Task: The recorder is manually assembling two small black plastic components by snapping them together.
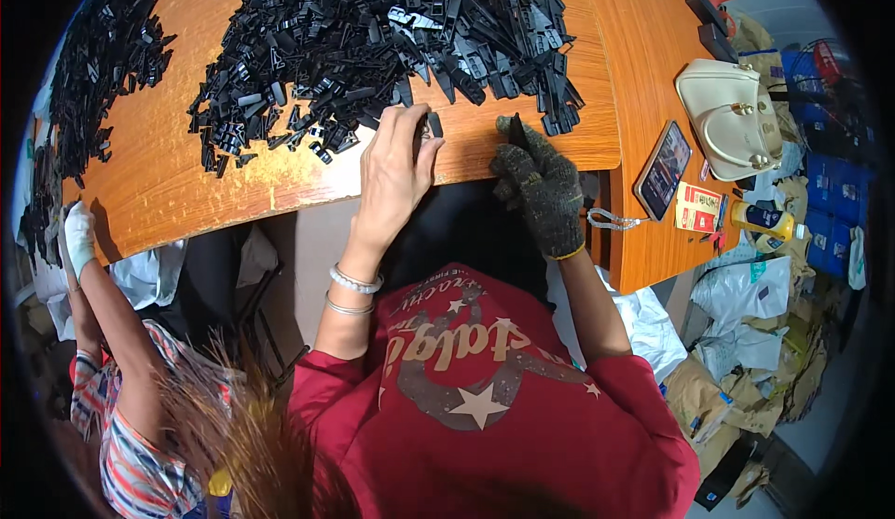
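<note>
A large heap of black plastic parts [317, 39] covers the middle and far side of the wooden table [177, 183]. Small clip-like pieces lie on its left, longer flat ones on its right. My left hand [392, 169], bare with bracelets at the wrist, pinches a small black plastic piece [434, 125] between thumb and fingers at the table's front edge. My right hand [545, 193] wears a dark knitted glove. Its fingers are closed around a pointed black plastic piece [516, 133] that sticks up past the thumb. The two hands are apart.
On the right stands a side table with a phone [664, 170], a cream handbag [725, 113], a red and yellow packet [699, 208] and a bottle [766, 221]. Bags and blue crates [834, 193] stand beyond. At left, a co-worker's gloved hand [78, 235] is near another black heap [107, 62].
</note>
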### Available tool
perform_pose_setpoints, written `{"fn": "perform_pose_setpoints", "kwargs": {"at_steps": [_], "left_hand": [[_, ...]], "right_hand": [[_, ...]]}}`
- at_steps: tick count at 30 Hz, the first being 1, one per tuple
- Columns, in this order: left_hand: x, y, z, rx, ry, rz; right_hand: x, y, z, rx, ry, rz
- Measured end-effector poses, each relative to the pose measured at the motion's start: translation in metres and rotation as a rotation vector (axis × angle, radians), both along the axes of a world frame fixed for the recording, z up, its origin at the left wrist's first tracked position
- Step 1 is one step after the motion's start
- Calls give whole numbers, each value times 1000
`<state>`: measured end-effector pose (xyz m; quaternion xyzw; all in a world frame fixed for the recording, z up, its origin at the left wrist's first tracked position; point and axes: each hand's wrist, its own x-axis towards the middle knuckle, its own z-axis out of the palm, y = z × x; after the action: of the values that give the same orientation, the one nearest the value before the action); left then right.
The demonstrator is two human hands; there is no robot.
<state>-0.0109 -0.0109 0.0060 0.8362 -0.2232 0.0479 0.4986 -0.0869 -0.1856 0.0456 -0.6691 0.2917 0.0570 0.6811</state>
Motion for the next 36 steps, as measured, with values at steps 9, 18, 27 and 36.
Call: {"fn": "perform_pose_setpoints", "kwargs": {"at_steps": [9, 18, 27, 36], "left_hand": [[6, 1, 0, 133, -34, -16], [-4, 10, -1, 217, -124, 130], [-9, 3, -6, 11, -4, -153], [-4, -1, 0, 57, 57, -171]], "right_hand": [[-1, 2, -2, -16, -10, 9], [-3, 4, -10, -45, -96, -30], [1, -12, -7, -513, -289, 270], [23, -22, 19, -859, -264, 676]]}}
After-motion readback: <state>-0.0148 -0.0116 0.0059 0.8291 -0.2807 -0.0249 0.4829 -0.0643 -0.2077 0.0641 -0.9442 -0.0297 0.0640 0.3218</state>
